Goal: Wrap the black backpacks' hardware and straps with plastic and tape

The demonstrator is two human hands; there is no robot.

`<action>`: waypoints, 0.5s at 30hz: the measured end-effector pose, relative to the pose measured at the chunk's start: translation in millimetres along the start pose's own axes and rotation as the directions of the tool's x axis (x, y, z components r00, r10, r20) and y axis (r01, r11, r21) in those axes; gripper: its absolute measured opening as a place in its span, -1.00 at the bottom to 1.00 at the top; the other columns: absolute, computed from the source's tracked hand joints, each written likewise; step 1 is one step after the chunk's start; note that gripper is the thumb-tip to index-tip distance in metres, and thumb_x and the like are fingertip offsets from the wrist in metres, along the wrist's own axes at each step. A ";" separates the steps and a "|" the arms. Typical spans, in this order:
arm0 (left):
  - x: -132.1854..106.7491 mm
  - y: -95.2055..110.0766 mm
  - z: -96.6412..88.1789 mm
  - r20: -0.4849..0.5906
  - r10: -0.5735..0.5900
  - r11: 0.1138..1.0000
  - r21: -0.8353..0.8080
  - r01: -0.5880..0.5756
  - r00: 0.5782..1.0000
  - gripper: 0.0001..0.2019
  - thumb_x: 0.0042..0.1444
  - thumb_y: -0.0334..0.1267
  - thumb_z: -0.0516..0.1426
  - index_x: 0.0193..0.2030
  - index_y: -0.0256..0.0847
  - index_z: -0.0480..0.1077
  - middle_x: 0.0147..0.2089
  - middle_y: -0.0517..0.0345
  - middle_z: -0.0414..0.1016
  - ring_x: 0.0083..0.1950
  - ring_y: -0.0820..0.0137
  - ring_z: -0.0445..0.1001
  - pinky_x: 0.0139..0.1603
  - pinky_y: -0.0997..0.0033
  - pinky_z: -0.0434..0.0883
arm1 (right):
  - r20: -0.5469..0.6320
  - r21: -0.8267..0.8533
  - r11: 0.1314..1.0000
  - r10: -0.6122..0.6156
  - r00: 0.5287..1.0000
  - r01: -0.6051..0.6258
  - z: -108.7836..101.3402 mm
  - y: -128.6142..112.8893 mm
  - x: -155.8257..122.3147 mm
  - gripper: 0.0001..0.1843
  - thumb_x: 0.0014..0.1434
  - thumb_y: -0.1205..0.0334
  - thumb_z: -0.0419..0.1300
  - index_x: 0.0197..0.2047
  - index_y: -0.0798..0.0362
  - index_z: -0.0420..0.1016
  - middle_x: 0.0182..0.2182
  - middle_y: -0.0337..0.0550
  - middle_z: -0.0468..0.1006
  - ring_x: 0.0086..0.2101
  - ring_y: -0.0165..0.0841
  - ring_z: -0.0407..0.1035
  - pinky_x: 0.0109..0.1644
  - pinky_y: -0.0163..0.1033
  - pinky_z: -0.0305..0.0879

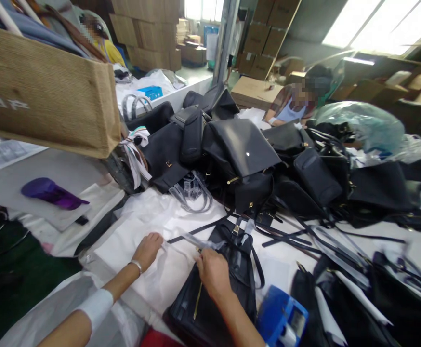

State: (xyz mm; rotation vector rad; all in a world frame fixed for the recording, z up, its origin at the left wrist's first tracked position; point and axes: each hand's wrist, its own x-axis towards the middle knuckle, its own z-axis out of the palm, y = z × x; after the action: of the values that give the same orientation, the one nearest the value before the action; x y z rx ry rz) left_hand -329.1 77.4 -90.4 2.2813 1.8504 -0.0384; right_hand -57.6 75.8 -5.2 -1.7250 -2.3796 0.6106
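A black handbag (181,306) with a gold zipper lies in front of me on the white-covered table. My right hand (214,272) is closed over its upper part, beside a small gold piece at the fingertips; what it grips is hidden. Just above those fingers runs a clear plastic strip (210,242). To the left of the bag, my left hand (148,251) is closed low over white wrapping (174,274). Something thin and translucent shows at its fingertips, too blurred to name. Black straps (257,265) curve along the bag's right side.
A blue tape dispenser (281,313) stands right of the bag. Black bags (243,144) are heaped across the back, with more bags (340,294) at right. A burlap tote (47,91) juts in at upper left, above a purple item (53,193). A co-worker (292,111) sits beyond the heap.
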 end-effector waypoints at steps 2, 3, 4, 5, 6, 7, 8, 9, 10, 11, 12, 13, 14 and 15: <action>-1.7 0.9 1.3 -0.006 0.000 1.000 -0.007 0.000 1.000 -0.76 0.19 -0.50 -0.05 -0.16 -0.25 0.39 -0.11 -0.06 0.40 -0.05 0.20 0.30 -0.06 0.22 0.25 | 0.077 -0.018 1.000 0.007 0.997 -0.006 13.8 -18.9 16.7 -0.78 0.17 0.14 0.17 -0.21 0.12 0.45 -0.24 0.09 0.53 -0.16 -0.09 0.38 -0.06 -0.06 0.20; -2.9 1.2 1.4 -0.009 -0.005 1.000 -0.011 0.005 1.000 -0.77 0.18 -0.51 -0.05 -0.16 -0.26 0.39 -0.11 -0.06 0.40 -0.05 0.20 0.30 -0.05 0.21 0.25 | 0.120 -0.004 1.000 0.024 0.992 -0.024 21.1 -25.5 24.7 -0.76 0.13 0.17 0.21 -0.21 0.17 0.46 -0.21 0.18 0.52 -0.12 -0.02 0.36 -0.01 0.02 0.16; -4.0 1.1 1.2 -0.012 -0.012 1.000 -0.016 0.012 1.000 -0.77 0.18 -0.51 -0.05 -0.16 -0.26 0.39 -0.11 -0.07 0.40 -0.05 0.20 0.31 -0.05 0.21 0.25 | 0.160 0.019 0.999 0.045 0.986 -0.049 27.9 -30.2 32.0 -0.78 0.08 0.23 0.23 -0.23 0.21 0.47 -0.20 0.25 0.52 -0.09 0.03 0.34 0.02 0.10 0.12; -4.9 0.6 0.6 -0.015 -0.020 1.000 -0.022 0.020 1.000 -0.77 0.18 -0.50 -0.05 -0.16 -0.26 0.39 -0.12 -0.07 0.40 -0.05 0.20 0.31 -0.05 0.20 0.26 | 0.195 0.048 0.996 0.063 0.979 -0.074 33.8 -33.0 38.5 -0.83 0.04 0.31 0.24 -0.28 0.24 0.48 -0.22 0.30 0.52 -0.08 0.06 0.33 0.04 0.14 0.09; -5.5 -0.1 -0.2 -0.018 -0.030 0.999 -0.029 0.029 0.999 -0.77 0.19 -0.49 -0.06 -0.17 -0.26 0.40 -0.12 -0.07 0.40 -0.06 0.20 0.31 -0.05 0.20 0.26 | 0.222 0.083 0.992 0.073 0.972 -0.094 38.2 -34.1 43.9 -0.90 0.01 0.37 0.24 -0.35 0.24 0.48 -0.26 0.30 0.53 -0.09 0.06 0.34 0.04 0.15 0.09; -5.6 -1.1 -1.2 -0.022 -0.041 0.999 -0.036 0.041 0.999 -0.76 0.20 -0.49 -0.07 -0.18 -0.26 0.40 -0.12 -0.07 0.40 -0.06 0.20 0.31 -0.04 0.19 0.26 | 0.239 0.121 0.987 0.074 0.968 -0.106 40.9 -33.8 48.3 -0.96 0.01 0.40 0.22 -0.40 0.22 0.47 -0.30 0.26 0.54 -0.12 0.03 0.36 0.02 0.13 0.12; -5.2 -2.0 -2.2 -0.026 -0.056 0.998 -0.043 0.055 0.998 -0.75 0.21 -0.48 -0.08 -0.18 -0.26 0.40 -0.12 -0.08 0.40 -0.06 0.19 0.31 -0.04 0.18 0.26 | 0.249 0.165 0.980 0.068 0.966 -0.112 41.8 -32.4 51.7 -0.97 0.02 0.40 0.20 -0.43 0.19 0.45 -0.34 0.19 0.55 -0.17 -0.03 0.39 -0.02 0.07 0.17; -4.3 -2.9 -3.0 -0.031 -0.073 0.996 -0.050 0.071 0.997 -0.74 0.21 -0.48 -0.09 -0.18 -0.27 0.41 -0.12 -0.10 0.40 -0.05 0.18 0.31 -0.03 0.16 0.26 | 0.257 0.221 0.968 0.059 0.965 -0.119 41.0 -30.2 54.2 -0.94 0.06 0.37 0.17 -0.43 0.16 0.44 -0.37 0.10 0.55 -0.22 -0.11 0.41 -0.08 -0.02 0.22; -3.0 -3.5 -3.7 -0.036 -0.090 0.994 -0.057 0.088 0.995 -0.72 0.21 -0.49 -0.11 -0.17 -0.28 0.41 -0.11 -0.11 0.40 -0.04 0.17 0.31 -0.02 0.15 0.26 | 0.263 0.287 0.950 0.049 0.964 -0.127 38.7 -27.4 55.8 -0.90 0.12 0.32 0.13 -0.40 0.13 0.42 -0.39 0.00 0.54 -0.29 -0.20 0.42 -0.15 -0.12 0.26; -1.4 -3.9 -4.3 -0.040 -0.107 0.993 -0.063 0.105 0.993 -0.71 0.20 -0.51 -0.12 -0.15 -0.30 0.40 -0.10 -0.13 0.41 -0.03 0.16 0.31 0.00 0.13 0.25 | 0.265 0.352 0.926 0.039 0.963 -0.134 35.2 -24.2 56.4 -0.86 0.18 0.26 0.08 -0.36 0.11 0.40 -0.40 -0.09 0.53 -0.34 -0.29 0.41 -0.22 -0.21 0.27; 0.3 -3.8 -4.8 -0.040 -0.121 0.991 -0.069 0.118 0.992 -0.69 0.18 -0.53 -0.13 -0.13 -0.31 0.40 -0.08 -0.14 0.41 -0.02 0.15 0.32 0.01 0.12 0.25 | 0.265 0.419 0.897 0.032 0.964 -0.145 31.1 -20.6 56.0 -0.82 0.23 0.21 0.01 -0.32 0.08 0.37 -0.42 -0.16 0.50 -0.40 -0.36 0.38 -0.29 -0.29 0.26; 1.9 -3.2 -5.5 -0.037 -0.128 0.989 -0.077 0.125 0.991 -0.68 0.16 -0.56 -0.12 -0.13 -0.32 0.41 -0.08 -0.15 0.41 -0.01 0.15 0.32 0.03 0.12 0.25 | 0.262 0.484 0.860 0.030 0.964 -0.159 26.6 -16.6 54.4 -0.79 0.26 0.16 -0.04 -0.30 0.07 0.33 -0.46 -0.23 0.45 -0.45 -0.42 0.35 -0.35 -0.34 0.24; 2.9 -2.0 -6.8 -0.029 -0.130 0.988 -0.085 0.127 0.991 -0.67 0.13 -0.57 -0.11 -0.12 -0.32 0.41 -0.07 -0.15 0.42 0.00 0.15 0.34 0.04 0.11 0.25 | 0.258 0.542 0.823 0.031 0.966 -0.171 22.1 -12.3 51.6 -0.76 0.27 0.11 -0.08 -0.30 0.06 0.29 -0.50 -0.28 0.39 -0.50 -0.45 0.30 -0.39 -0.37 0.22; 3.1 -0.2 -9.2 -0.018 -0.126 0.988 -0.093 0.124 0.992 -0.68 0.10 -0.57 -0.07 -0.11 -0.31 0.41 -0.05 -0.15 0.43 0.02 0.15 0.34 0.07 0.10 0.25 | 0.254 0.603 0.775 0.038 0.966 -0.190 18.0 -7.5 47.7 -0.73 0.27 0.05 -0.08 -0.31 0.05 0.25 -0.54 -0.33 0.32 -0.54 -0.47 0.24 -0.44 -0.39 0.18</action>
State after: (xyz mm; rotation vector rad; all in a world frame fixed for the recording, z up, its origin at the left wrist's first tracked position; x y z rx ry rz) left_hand -329.6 82.1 -81.8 2.1118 1.9624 0.0542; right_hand -86.3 114.1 -24.4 -1.5441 -1.8525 1.4947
